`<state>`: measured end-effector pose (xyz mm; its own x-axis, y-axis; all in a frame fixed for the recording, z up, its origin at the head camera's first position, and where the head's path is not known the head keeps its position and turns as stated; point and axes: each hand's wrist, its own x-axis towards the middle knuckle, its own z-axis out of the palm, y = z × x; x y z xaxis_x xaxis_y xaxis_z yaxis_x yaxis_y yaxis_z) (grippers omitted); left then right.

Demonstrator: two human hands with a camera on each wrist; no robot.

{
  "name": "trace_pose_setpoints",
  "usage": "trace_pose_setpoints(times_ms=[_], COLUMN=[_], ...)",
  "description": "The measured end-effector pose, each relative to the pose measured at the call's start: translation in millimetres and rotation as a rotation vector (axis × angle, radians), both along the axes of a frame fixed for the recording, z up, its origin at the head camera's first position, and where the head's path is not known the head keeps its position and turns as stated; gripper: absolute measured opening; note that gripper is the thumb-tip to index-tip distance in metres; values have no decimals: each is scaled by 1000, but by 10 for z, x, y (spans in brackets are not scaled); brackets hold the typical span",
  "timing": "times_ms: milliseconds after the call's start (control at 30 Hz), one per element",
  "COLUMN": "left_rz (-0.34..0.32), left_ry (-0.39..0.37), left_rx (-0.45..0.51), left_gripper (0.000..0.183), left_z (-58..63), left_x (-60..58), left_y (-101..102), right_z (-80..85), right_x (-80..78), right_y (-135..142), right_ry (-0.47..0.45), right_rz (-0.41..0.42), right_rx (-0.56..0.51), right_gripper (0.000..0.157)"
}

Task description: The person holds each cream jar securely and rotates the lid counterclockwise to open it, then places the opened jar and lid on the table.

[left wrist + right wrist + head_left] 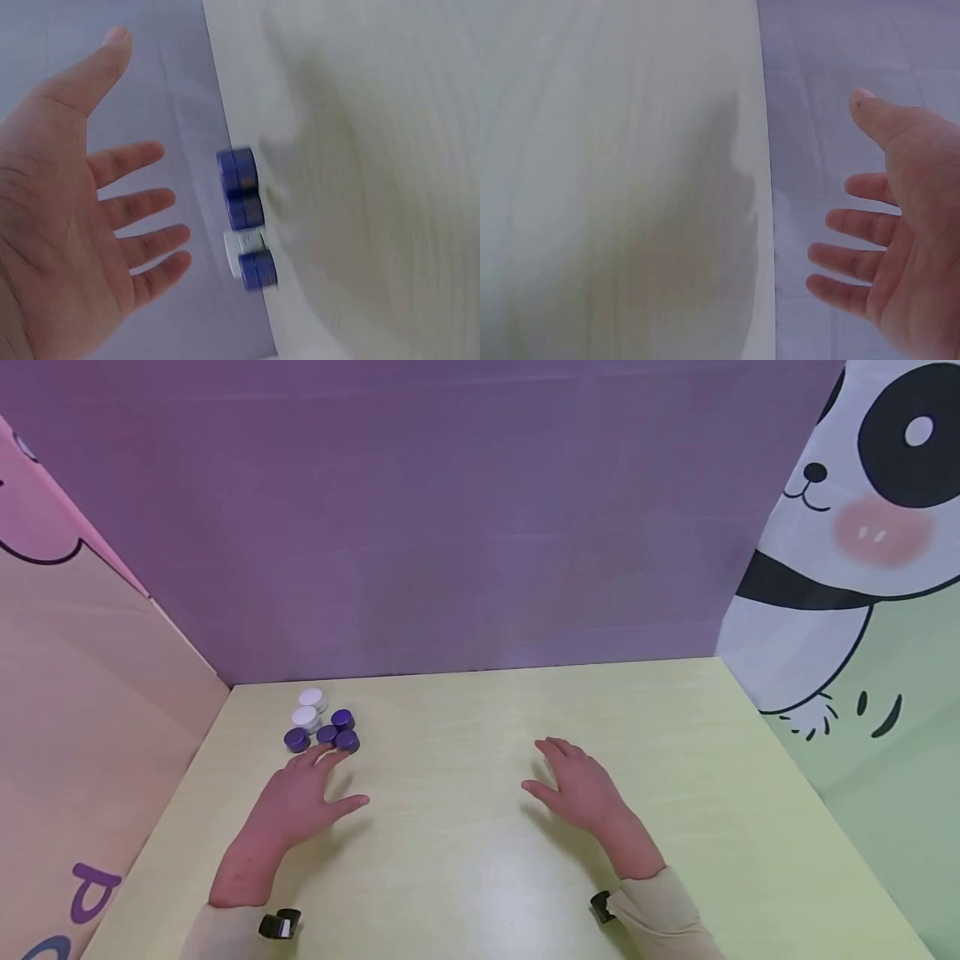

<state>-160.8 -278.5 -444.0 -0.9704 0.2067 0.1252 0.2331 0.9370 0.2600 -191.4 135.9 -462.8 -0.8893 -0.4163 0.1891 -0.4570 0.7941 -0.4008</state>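
Observation:
A small cluster of round, flat jars stands at the table's back left: several dark purple jars (297, 740) and two white jars (306, 718). In the left wrist view a purple jar (237, 172) shows its smooth side wall, and a white jar (238, 251) is partly covered by its neighbours. My left hand (296, 802) hovers just in front of the cluster, fingers spread and thumb out, holding nothing. Over the right half of the table, far from the jars, my right hand (581, 789) is held above the surface with its fingers apart and nothing in it.
The pale wooden table (450, 827) runs back to a purple cloth wall (450, 527). A pink printed panel (90, 710) borders it on the left, and a panel with a panda (862, 568) borders it on the right. Each sleeve cuff has a small black device (281, 924) near it.

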Motion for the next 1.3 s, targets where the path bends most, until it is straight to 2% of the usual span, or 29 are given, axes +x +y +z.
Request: trace_pose_setpoints(times_ms=[200,400,567,867,1133,1300], left_rz=[4,3,23,127,192,209], left_ry=[33,37,53,38,-89,-124], left_rx=[-20,-29,-43,-61,32,80], left_gripper=[71,57,50,58,78,85], left_z=[31,97,73,-7,-59,-166], left_x=[-61,-135,-221,-395,-560,-667], left_y=[-265,-448,-575,-785,-941,-1017], right_z=[18,21,3,-16,44,57], right_x=[-11,-30,-46,-48,-60,-79], right_y=[-81,-137,-180,-295,-426,-491], right_ry=[53,52,70,43,-22,-24], right_rz=[12,14,29,39,23,34], right_rx=[-50,-58,-64,-118,-140,-140], right_gripper=[57,52,47,39,36,35])
